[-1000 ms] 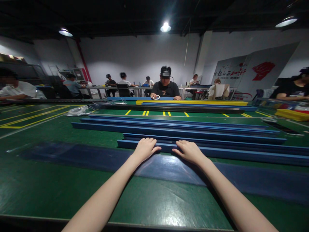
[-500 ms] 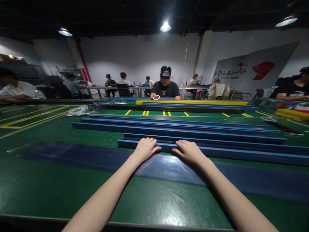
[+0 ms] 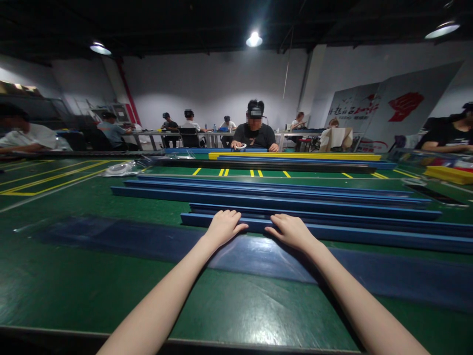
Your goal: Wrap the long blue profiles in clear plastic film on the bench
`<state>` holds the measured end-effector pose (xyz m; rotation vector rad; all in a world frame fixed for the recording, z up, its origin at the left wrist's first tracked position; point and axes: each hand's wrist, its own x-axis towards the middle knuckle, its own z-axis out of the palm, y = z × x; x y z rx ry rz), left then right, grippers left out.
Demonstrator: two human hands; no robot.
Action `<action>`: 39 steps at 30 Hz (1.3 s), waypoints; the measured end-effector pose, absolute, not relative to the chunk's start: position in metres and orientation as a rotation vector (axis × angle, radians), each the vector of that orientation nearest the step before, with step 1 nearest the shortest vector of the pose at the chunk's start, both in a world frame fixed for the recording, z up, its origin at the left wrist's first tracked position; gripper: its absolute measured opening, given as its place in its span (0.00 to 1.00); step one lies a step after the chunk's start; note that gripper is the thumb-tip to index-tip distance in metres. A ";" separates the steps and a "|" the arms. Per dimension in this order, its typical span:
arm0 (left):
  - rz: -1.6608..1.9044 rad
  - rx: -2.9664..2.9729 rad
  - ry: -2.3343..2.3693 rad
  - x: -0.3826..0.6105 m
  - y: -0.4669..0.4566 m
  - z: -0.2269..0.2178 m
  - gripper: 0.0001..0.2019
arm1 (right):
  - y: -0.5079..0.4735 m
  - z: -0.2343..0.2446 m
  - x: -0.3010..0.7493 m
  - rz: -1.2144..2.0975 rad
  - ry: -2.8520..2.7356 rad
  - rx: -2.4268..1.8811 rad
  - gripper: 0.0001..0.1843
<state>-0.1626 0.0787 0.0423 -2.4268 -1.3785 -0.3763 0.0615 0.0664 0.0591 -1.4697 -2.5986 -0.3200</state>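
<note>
A long blue channel profile lies across the green table in front of me. My left hand is closed over its near wall toward the left end, fingertips across the top edge and thumb on the near side. A short gap to the right, my right hand grips the same wall in the same way. The fingertips are hidden partly behind the wall. Nearer to me, a flat, dark blue see-through strip lies on the table, passing beneath both forearms.
Several more blue profiles lie just beyond. Farther back are a yellow profile, a black one and a clear plastic bundle. A yellow tray and a dark flat device sit right. A co-worker sits opposite.
My hands keep their hold on the blue profile, which stays in place. The view has shifted very slightly. Across the table, the co-worker's hands have moved a little.
</note>
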 end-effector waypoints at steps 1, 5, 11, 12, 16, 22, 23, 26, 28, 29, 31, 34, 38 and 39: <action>-0.383 -2.430 -1.382 -0.163 0.079 0.042 0.19 | 0.066 0.059 0.061 -0.319 -2.597 -1.473 0.18; -0.390 -2.439 -1.387 -0.162 0.078 0.042 0.19 | 0.066 0.059 0.061 -0.317 -2.591 -1.489 0.18; -0.370 -2.440 -1.390 -0.160 0.077 0.045 0.18 | 0.066 0.058 0.062 -0.341 -2.588 -1.477 0.19; -0.373 -2.444 -1.391 -0.160 0.076 0.046 0.18 | 0.067 0.057 0.062 -0.344 -2.590 -1.473 0.19; -0.386 -2.460 -1.399 -0.160 0.075 0.047 0.18 | 0.068 0.055 0.063 -0.349 -2.599 -1.470 0.19; -0.388 -2.458 -1.411 -0.161 0.075 0.046 0.18 | 0.069 0.055 0.063 -0.325 -2.596 -1.484 0.19; -0.384 -2.460 -1.412 -0.161 0.075 0.047 0.18 | 0.069 0.055 0.063 -0.318 -2.595 -1.484 0.19; -0.370 -2.484 -1.436 -0.160 0.075 0.050 0.17 | 0.069 0.057 0.063 -0.286 -2.588 -1.492 0.20; -0.364 -2.512 -1.467 -0.161 0.075 0.054 0.16 | 0.070 0.058 0.063 -0.254 -2.581 -1.506 0.20; -0.362 -2.526 -1.482 -0.162 0.075 0.056 0.16 | 0.070 0.059 0.063 -0.235 -2.582 -1.515 0.20; -0.360 -2.548 -1.512 -0.166 0.076 0.059 0.16 | 0.071 0.062 0.062 -0.195 -2.592 -1.533 0.20; -0.352 -2.550 -1.568 -0.175 0.078 0.061 0.17 | 0.074 0.066 0.060 -0.139 -2.621 -1.532 0.20; -0.295 -2.531 -1.577 -0.183 0.081 0.061 0.17 | 0.077 0.069 0.053 -0.113 -2.655 -1.505 0.20; -0.282 -2.528 -1.573 -0.184 0.080 0.062 0.17 | 0.078 0.070 0.050 -0.111 -2.664 -1.500 0.20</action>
